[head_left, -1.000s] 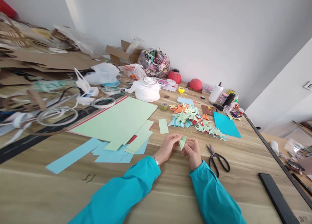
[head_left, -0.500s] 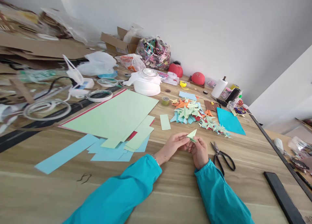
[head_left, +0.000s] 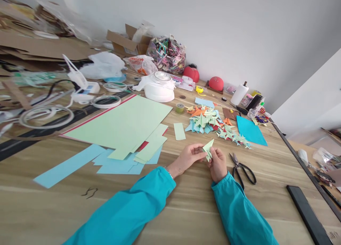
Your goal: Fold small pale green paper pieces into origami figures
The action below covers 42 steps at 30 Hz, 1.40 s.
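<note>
1. My left grip (head_left: 188,156) was pinched on the left edge of the folded green paper (head_left: 208,149), presumably because so small a piece needed fingertips rather than a whole palm.
2. My right grip (head_left: 218,163) was closed on its lower right side, thumb towards me; holding it from two sides probably stopped the creases springing apart.
3. The piece was between my two grips, above the surface (head_left: 186,209), with its sharp point tilted up and to the right, which turned its folds towards my eyes.
4. The scissors (head_left: 241,169) lay just beside my right sleeve (head_left: 237,209), tips away and handle loops nearer me, a handy angle for reaching.
5. Beyond my grips the folded paper pieces (head_left: 202,120) sat heaped, likely to stay out of my sleeves' way.
6. A green rectangle (head_left: 179,131) lay flat between that heap and the large green sheet (head_left: 119,127), apart from both, so it looked easy to lift.
7. On my left, green strips (head_left: 153,150) overlapped blue ones, a layering that seemed to save room.
</note>
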Available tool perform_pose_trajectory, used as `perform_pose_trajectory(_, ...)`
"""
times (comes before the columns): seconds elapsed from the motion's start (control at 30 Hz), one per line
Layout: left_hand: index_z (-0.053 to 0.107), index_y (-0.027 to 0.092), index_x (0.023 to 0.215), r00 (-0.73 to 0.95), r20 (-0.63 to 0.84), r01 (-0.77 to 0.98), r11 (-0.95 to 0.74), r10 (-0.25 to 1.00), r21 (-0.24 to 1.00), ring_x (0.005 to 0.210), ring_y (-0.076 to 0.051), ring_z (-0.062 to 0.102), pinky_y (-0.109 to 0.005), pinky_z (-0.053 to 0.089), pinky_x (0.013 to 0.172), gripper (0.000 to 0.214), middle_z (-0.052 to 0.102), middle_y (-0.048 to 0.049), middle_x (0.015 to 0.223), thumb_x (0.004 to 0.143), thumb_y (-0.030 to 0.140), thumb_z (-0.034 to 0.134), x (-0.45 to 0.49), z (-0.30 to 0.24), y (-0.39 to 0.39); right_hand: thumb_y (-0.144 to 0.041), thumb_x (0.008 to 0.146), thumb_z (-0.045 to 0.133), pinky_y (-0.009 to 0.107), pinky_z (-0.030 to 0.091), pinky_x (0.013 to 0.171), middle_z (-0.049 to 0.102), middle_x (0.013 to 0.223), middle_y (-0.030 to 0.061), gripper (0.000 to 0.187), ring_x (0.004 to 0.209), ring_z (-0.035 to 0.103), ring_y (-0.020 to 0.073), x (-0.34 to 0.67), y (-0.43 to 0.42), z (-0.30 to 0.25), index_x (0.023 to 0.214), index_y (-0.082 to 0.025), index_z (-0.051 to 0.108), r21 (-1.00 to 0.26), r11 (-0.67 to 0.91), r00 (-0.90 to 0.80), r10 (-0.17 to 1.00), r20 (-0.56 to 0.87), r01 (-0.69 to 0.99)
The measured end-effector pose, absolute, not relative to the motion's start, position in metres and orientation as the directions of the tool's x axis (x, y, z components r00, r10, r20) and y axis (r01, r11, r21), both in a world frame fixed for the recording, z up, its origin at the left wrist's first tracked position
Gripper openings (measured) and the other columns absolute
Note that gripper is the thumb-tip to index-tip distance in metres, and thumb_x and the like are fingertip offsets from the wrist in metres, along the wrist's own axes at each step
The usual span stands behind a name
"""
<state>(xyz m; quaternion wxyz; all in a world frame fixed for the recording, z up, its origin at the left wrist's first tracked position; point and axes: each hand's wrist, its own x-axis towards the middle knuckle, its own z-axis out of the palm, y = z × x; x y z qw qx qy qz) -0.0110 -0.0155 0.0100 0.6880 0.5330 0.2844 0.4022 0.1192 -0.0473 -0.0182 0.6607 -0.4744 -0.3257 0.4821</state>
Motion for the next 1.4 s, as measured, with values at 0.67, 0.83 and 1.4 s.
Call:
perform_pose_trajectory(0.67, 0.071, 0.015, 0.094, 0.367, 0.255, -0.085, -0.241, 0.894, 0.967, 0.056, -0.009, 0.047, -0.021, 0.041, 0.049, 0.028, 0.054, -0.0018, 0.073, 0.075, 0.018, 0.051, -0.011, -0.001, -0.01, -0.042, 0.067, 0.071, 0.018, 0.028, 0.036, 0.051, 0.046, -0.0067, 0.027, 0.037, 0.04, 0.0051, 0.119, -0.046, -0.019, 0.073, -0.017, 0.063, -0.933, 0.168, 0.339, 0.939, 0.053, -0.319)
perform_pose_trajectory(0.83, 0.072, 0.018, 0.096, 0.342, 0.364, -0.077, -0.36, 0.866, 0.93, 0.07, -0.014, 0.054, -0.024, 0.047, 0.061, 0.026, 0.053, -0.0037, 0.077, 0.08, 0.021, 0.051, -0.012, -0.001, -0.011, -0.038, 0.061, 0.076, 0.022, 0.042, 0.045, 0.063, 0.06, -0.0023, 0.027, 0.051, 0.054, 0.0099, 0.119, -0.046, -0.017, 0.075, -0.017, 0.067, -0.903, 0.155, 0.352, 0.936, 0.004, -0.401)
perform_pose_trajectory(1.4, 0.066, 0.015, 0.074, 0.306, 0.218, -0.22, -0.154, 0.927, 0.963, 0.096, -0.02, 0.059, -0.034, 0.046, 0.087, 0.01, 0.059, -0.0076, 0.103, 0.069, 0.023, 0.065, -0.008, -0.001, -0.011, -0.03, 0.065, 0.075, 0.025, 0.047, 0.06, 0.063, 0.074, -0.0008, 0.024, 0.066, 0.057, 0.0122, 0.119, -0.048, -0.021, 0.078, -0.019, 0.058, -0.933, 0.211, 0.339, 0.935, 0.106, -0.292)
